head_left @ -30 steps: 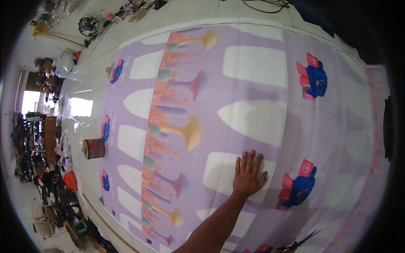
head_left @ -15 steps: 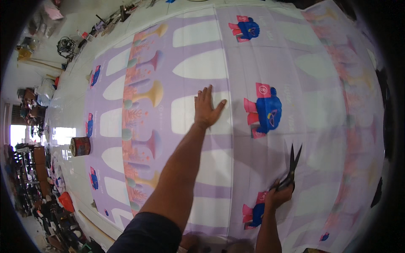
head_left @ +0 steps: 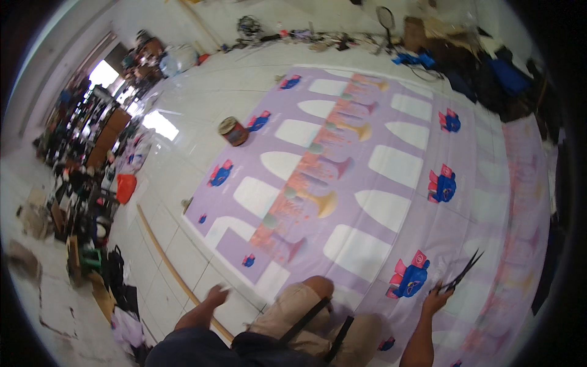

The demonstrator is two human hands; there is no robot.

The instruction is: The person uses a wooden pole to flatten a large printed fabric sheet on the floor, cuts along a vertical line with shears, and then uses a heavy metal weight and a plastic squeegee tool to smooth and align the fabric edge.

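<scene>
A large lilac printed fabric sheet [head_left: 385,214], with white arches, coral shapes and blue cartoon figures, is spread over the tiled floor. My right hand [head_left: 436,300] grips the black scissors [head_left: 463,273] above its right part, blades pointing away and to the right, slightly parted. To the left, off the sheet, my left hand [head_left: 215,296] hovers over the floor tiles near a long wooden pole [head_left: 168,262]. Its fingers are small and blurred, so I cannot make out whether they hold anything. My knees in beige trousers [head_left: 293,306] rest at the sheet's near edge.
A round tin [head_left: 233,132] stands at the sheet's left edge. Clutter [head_left: 92,183] and a red bag [head_left: 126,188] line the left side. Dark bags [head_left: 489,76], a racket [head_left: 386,21] and a fan [head_left: 249,26] sit along the far wall.
My left hand has lifted off the fabric and swung left over the bare tiles. The view has turned left and takes in more floor. The scissors remain in my right hand.
</scene>
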